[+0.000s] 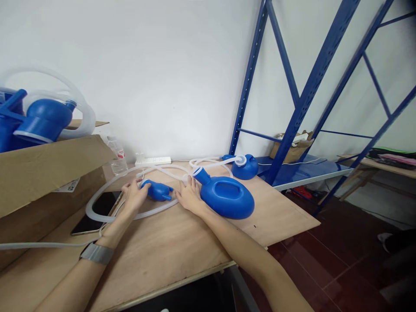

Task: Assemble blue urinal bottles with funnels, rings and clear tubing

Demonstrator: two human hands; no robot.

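On the wooden table, my left hand (134, 193) has its thumb and fingers at the left end of a small blue bulb-shaped part (158, 191). My right hand (188, 193) rests just left of a large blue bottle (228, 197), its fingertips by a whitish cap (186, 178) on the clear tubing; whether it grips the cap cannot be made out. The bottle lies on its side with its open neck pointing up and left. A translucent hose (94, 210) loops around my left hand and the small part.
A cardboard box (58, 162) of blue bottles stands at the left, beside a dark tablet (97, 212). At the back are a plastic bottle (117, 158), a power strip (154, 160) and another blue bottle (246, 168). Blue shelving (292, 130) rises at the right.
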